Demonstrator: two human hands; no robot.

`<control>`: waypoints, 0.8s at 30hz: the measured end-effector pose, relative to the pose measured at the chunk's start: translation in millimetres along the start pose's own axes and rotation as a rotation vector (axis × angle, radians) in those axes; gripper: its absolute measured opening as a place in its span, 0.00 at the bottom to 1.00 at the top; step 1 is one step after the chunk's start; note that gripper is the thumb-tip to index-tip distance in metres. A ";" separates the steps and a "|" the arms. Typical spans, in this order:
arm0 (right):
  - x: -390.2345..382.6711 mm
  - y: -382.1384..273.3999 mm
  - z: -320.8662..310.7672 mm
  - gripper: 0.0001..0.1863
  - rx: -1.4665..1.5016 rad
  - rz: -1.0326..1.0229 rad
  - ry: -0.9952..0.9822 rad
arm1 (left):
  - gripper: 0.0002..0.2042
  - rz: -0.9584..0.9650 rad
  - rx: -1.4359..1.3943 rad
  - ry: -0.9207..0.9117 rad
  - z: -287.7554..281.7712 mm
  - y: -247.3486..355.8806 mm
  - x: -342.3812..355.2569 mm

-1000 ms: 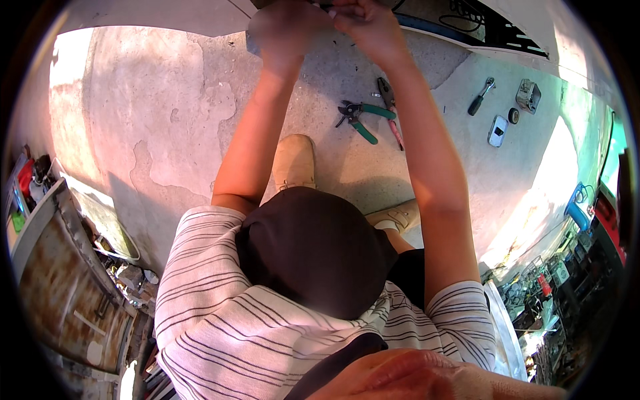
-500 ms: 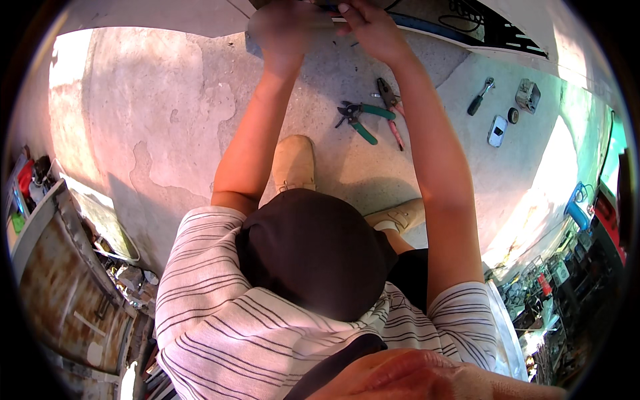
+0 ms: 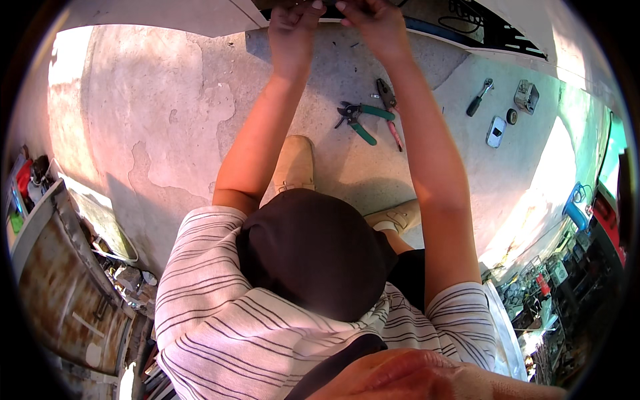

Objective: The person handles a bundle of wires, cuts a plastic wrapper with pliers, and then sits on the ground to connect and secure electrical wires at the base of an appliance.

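Both my arms reach up to the top edge of the view, into an opening in a white panelled body (image 3: 160, 15). My left hand (image 3: 292, 33) has its fingers curled and its thumb against them. Close beside it, my right hand (image 3: 380, 30) is also closed, thumb and finger pinched. Something small and dark lies between the fingertips, cut off by the frame's edge; its kind cannot be told. On the floor below the right forearm lie green-handled cutters (image 3: 363, 131) and red-handled pliers (image 3: 387, 95), touching or nearly so.
Farther right on the concrete floor (image 3: 180, 100) lie a ratchet-like tool (image 3: 475, 105), a grey box-shaped part (image 3: 527, 96), a black tape roll (image 3: 512, 117) and a small white device (image 3: 496, 132). A rusty panel (image 3: 73, 287) stands at left; cluttered parts (image 3: 547, 287) fill the right side.
My left hand, blurred before, has shifted slightly right and up and now shows clearly with its fingers curled. My right hand has moved a little. The floor tools have stayed put.
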State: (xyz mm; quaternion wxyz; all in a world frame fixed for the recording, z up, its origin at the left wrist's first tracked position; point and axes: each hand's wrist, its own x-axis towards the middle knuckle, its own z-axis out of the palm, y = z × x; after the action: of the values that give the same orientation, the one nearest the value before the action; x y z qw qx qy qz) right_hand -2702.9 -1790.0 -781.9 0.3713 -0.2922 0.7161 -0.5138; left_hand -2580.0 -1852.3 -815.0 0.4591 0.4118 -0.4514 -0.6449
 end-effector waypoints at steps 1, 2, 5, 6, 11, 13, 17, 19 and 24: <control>-0.1 -1.0 1.5 0.06 -0.004 -0.021 0.008 | 0.09 -0.020 0.055 -0.002 -1.8 -4.5 -0.4; -0.3 -1.8 3.0 0.06 0.023 -0.026 0.005 | 0.09 -0.017 0.042 -0.021 -3.8 -10.4 0.7; -1.3 -0.2 4.5 0.07 0.014 -0.089 0.010 | 0.10 0.024 0.004 -0.061 -5.9 -20.0 3.3; -1.2 1.4 2.5 0.07 -0.050 -0.143 0.023 | 0.11 0.059 -0.007 -0.063 -2.3 -16.0 1.8; 5.9 19.5 1.5 0.10 -0.027 -0.216 0.028 | 0.09 0.041 -0.103 -0.069 3.3 -12.0 1.4; 7.2 21.6 3.3 0.10 0.054 -0.209 0.038 | 0.09 0.013 -0.140 -0.085 2.6 -12.7 1.8; 1.5 11.4 -0.3 0.09 -0.074 -0.163 0.070 | 0.08 0.037 -0.121 -0.123 -2.4 -15.5 1.5; -1.1 7.5 -2.8 0.09 -0.173 -0.124 0.097 | 0.08 0.051 -0.060 -0.126 -3.0 -15.5 -0.5; 0.3 17.3 -2.6 0.09 -0.003 -0.126 0.093 | 0.09 0.113 -0.158 -0.103 3.0 -20.4 -1.3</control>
State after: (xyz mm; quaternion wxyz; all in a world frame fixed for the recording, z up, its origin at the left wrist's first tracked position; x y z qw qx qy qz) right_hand -2705.9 -1783.6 -797.9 0.3042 -0.3127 0.7135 -0.5482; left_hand -2587.0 -1847.0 -833.7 0.5017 0.3145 -0.4447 -0.6720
